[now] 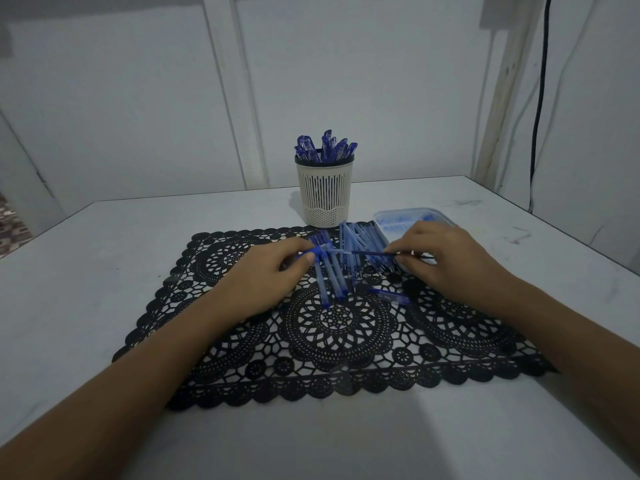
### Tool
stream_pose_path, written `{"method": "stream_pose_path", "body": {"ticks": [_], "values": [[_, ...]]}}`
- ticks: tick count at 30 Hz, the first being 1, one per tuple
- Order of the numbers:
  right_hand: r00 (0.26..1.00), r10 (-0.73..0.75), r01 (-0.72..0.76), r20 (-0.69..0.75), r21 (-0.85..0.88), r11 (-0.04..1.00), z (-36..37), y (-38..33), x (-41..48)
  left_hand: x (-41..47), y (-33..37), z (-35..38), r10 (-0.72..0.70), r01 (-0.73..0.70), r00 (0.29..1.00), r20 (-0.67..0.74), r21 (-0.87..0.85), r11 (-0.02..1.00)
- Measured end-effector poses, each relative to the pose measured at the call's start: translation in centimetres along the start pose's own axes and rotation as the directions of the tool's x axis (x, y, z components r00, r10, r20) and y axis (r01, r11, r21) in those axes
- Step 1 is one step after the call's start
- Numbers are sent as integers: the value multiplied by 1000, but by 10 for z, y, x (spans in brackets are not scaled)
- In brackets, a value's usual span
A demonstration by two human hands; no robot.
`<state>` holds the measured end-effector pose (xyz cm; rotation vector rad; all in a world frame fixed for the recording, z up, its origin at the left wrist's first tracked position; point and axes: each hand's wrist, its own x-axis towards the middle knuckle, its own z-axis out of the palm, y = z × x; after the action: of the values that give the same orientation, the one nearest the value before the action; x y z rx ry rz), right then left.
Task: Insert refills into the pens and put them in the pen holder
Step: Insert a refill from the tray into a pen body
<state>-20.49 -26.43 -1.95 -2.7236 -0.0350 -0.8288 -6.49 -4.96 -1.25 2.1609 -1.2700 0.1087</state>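
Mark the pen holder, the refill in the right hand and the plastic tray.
pen holder [325,192]: head view, slatted front wall.
refill [370,252]: head view, shaft toward its left end.
plastic tray [407,210]: head view, far rim.

head | from table [104,271] near side | faces forward-down toward far wall [104,98] (wide-angle) | close over mat [339,320]

Black lace-patterned mat [332,327], slotted plastic pen holder [325,192], matt white table [104,254].
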Motion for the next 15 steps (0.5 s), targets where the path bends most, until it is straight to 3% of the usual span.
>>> {"method": "stream_pose_path", "body": {"ticks": [15], "values": [[999, 29, -29, -21, -6, 1000, -1, 2, 0, 0, -1, -1, -3, 3, 1000, 16, 7, 1000]]}}
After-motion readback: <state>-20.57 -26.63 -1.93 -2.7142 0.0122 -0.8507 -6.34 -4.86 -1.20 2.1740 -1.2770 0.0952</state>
